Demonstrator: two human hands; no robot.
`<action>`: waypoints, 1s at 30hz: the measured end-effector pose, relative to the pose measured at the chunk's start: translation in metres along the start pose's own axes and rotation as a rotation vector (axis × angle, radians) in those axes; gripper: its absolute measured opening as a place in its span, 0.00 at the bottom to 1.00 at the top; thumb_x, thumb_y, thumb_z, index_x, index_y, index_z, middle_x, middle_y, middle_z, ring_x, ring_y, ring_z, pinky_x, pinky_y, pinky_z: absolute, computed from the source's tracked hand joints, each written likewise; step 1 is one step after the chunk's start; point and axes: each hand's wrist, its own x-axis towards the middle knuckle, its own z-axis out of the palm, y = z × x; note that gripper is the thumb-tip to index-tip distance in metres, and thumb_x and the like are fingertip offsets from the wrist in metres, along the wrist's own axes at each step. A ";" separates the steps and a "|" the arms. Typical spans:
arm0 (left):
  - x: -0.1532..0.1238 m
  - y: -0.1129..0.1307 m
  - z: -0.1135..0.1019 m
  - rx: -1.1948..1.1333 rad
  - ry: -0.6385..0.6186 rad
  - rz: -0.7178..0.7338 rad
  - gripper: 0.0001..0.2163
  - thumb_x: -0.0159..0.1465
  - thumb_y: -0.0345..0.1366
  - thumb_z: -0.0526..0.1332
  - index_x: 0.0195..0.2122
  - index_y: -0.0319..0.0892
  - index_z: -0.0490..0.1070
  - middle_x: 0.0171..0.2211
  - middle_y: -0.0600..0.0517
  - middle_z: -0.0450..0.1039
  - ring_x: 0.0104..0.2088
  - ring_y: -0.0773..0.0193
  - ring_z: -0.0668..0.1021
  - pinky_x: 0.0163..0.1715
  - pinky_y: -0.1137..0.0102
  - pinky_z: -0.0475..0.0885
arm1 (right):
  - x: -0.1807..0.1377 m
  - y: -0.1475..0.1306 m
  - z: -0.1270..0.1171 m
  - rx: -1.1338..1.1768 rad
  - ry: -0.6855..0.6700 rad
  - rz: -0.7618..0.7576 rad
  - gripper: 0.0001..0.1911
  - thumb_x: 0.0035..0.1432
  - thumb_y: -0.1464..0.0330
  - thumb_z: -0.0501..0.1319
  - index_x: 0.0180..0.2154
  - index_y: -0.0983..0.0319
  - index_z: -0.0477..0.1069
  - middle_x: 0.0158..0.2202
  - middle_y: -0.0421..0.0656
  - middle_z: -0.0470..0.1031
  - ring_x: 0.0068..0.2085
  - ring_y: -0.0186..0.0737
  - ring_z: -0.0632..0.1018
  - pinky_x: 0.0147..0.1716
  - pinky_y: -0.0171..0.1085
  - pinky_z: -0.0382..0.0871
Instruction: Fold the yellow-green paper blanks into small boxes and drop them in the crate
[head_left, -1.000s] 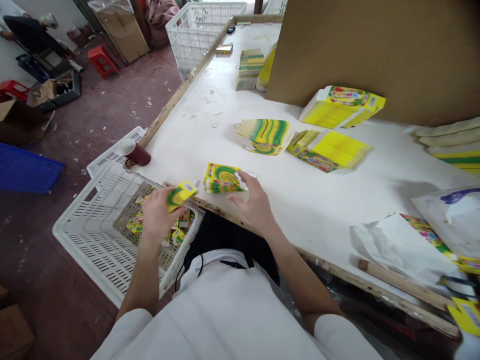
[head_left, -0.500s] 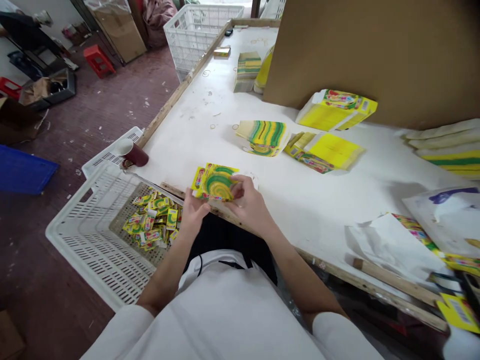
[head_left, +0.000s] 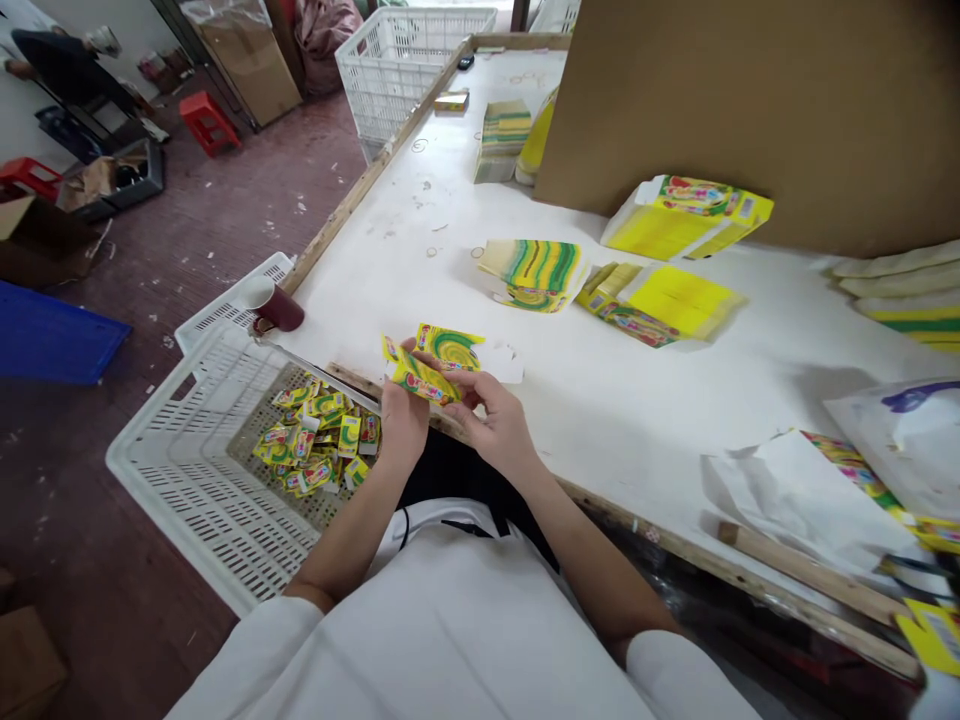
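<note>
Both my hands hold a flat yellow-and-green carton blank [head_left: 416,376] just above the near edge of the white table [head_left: 615,400]. My left hand [head_left: 399,420] grips its lower left side with fingers closed. My right hand [head_left: 491,420] pinches its right end. Just behind it a small stack of the same blanks [head_left: 452,348] lies on the table. To my left, below the table edge, a white slotted crate [head_left: 187,470] holds several folded small yellow-green boxes [head_left: 319,440].
More stacks of blanks lie further back [head_left: 536,270], [head_left: 664,305], [head_left: 686,215], in front of a brown cardboard sheet [head_left: 750,110]. A maroon cup [head_left: 274,305] rests on the crate corner. White bags and paper [head_left: 817,490] lie at right. Another white crate [head_left: 405,60] stands far left.
A second ago my left hand held a folded box over the crate; that box is no longer in hand. Both hands then took a blank off the stack and lifted it toward me.
</note>
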 end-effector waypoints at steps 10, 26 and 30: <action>0.020 0.033 -0.038 0.428 -0.164 0.196 0.32 0.56 0.62 0.63 0.55 0.47 0.73 0.55 0.44 0.75 0.56 0.51 0.76 0.55 0.57 0.71 | 0.006 0.009 -0.024 -0.404 0.141 -0.316 0.10 0.64 0.71 0.60 0.43 0.56 0.79 0.33 0.42 0.78 0.36 0.39 0.76 0.38 0.40 0.71; -0.011 0.022 -0.019 1.195 -0.685 0.512 0.35 0.58 0.36 0.68 0.63 0.46 0.53 0.58 0.43 0.69 0.58 0.52 0.74 0.55 0.60 0.72 | 0.000 0.009 -0.014 0.568 -0.192 0.305 0.28 0.57 0.53 0.66 0.58 0.52 0.69 0.59 0.46 0.74 0.59 0.51 0.75 0.59 0.54 0.71; -0.010 0.018 -0.024 1.228 -0.625 0.553 0.30 0.57 0.35 0.68 0.58 0.48 0.57 0.50 0.47 0.71 0.48 0.56 0.78 0.45 0.64 0.75 | 0.000 0.015 -0.011 0.569 -0.128 0.361 0.36 0.52 0.50 0.69 0.60 0.52 0.67 0.57 0.46 0.75 0.59 0.52 0.76 0.60 0.55 0.70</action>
